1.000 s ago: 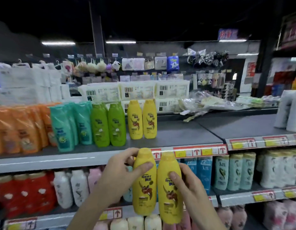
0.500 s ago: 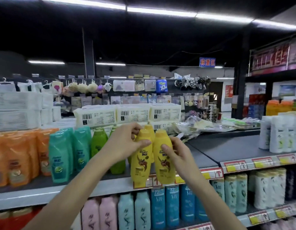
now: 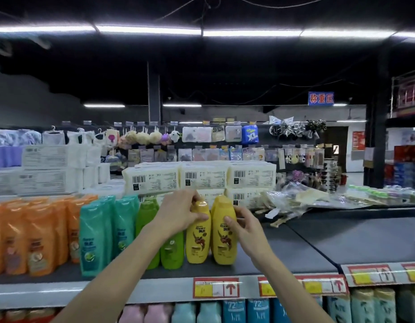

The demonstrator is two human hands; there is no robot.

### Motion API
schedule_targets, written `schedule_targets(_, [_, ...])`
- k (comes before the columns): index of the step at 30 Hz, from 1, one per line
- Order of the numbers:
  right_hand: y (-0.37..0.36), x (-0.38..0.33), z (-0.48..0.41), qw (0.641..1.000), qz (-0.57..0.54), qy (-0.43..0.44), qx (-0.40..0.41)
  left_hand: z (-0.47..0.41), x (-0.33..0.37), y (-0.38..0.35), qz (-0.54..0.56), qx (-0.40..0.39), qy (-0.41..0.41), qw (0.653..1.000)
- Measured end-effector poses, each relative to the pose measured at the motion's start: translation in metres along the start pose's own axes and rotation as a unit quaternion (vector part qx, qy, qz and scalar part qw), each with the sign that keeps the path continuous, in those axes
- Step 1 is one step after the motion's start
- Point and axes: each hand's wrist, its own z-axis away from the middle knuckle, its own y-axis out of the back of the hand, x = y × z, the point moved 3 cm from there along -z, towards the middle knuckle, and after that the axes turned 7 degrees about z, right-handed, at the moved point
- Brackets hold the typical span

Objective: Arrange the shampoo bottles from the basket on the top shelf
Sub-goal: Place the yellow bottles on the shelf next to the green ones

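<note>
Two yellow shampoo bottles stand upright side by side on the grey top shelf (image 3: 306,250), just right of the green bottles. My left hand (image 3: 178,213) grips the upper part of the left yellow bottle (image 3: 198,241), thumb across its front. My right hand (image 3: 243,227) holds the right yellow bottle (image 3: 221,243) by its right side, thumb on the label. More yellow bottles behind them are mostly hidden. The basket is out of view.
Green bottles (image 3: 171,250), teal bottles (image 3: 94,236) and orange bottles (image 3: 34,238) fill the shelf to the left. White packs (image 3: 202,176) and crumpled plastic bags (image 3: 290,201) lie behind. Bare shelf stretches to the right. Blue and pink bottles stand on the shelf below.
Both hands have raised the two yellow bottles from below the shelf edge up onto the top shelf, where they now stand in front of the earlier yellow pair.
</note>
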Motion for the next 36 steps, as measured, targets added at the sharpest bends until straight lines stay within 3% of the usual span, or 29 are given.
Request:
schedule_targets(7, [-0.006, 0.012, -0.008, 1.0, 0.011, 0.014, 0.003, -0.005, -0.003, 0.001, -0.063, 0.031, -0.009, 0.998])
schedule_targets(14, [-0.007, 0.015, -0.009, 0.994, 0.092, 0.048, 0.029, -0.004, -0.004, 0.007, -0.126, 0.049, -0.028, 0.99])
schedule_targets(26, [0.002, 0.017, 0.008, 0.997, 0.025, 0.004, 0.079, 0.006, -0.004, 0.008, -0.092, 0.103, -0.04, 0.99])
schedule_targets(30, [0.012, -0.001, 0.026, 0.995, -0.009, 0.005, 0.097, 0.03, 0.004, 0.024, -0.008, 0.156, -0.039, 0.987])
schedule_targets(33, [0.016, -0.02, 0.049, 0.995, -0.043, 0.006, 0.094, 0.065, 0.008, 0.036, 0.15, 0.138, -0.019, 0.979])
schedule_targets(36, [0.015, -0.041, 0.076, 0.995, -0.066, 0.007, 0.074, 0.105, 0.006, 0.045, 0.324, 0.104, 0.029, 0.94])
